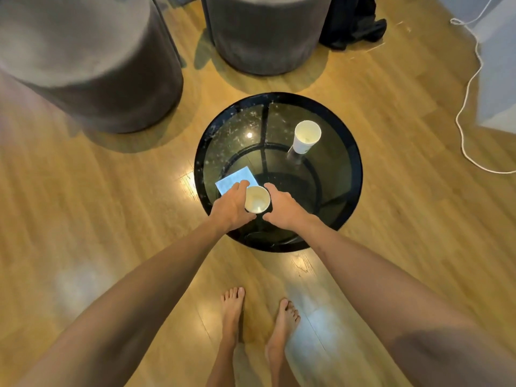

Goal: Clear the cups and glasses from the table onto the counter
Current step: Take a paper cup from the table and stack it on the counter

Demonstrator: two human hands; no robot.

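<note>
Both hands cup the near paper cup [257,199] at the glass surface's [354,174] front edge: left hand [233,205] and right hand [282,205] grasping opposite sides. The far paper cup [306,136] stands upright, well apart.

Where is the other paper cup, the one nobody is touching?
In the head view, the untouched paper cup stands upright on the far right part of the round glass table, apart from the near cup between both hands.

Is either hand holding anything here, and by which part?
Both hands, left hand and right hand, cup the near paper cup by its sides just below the rim. Whether it is lifted cannot be told.
</note>
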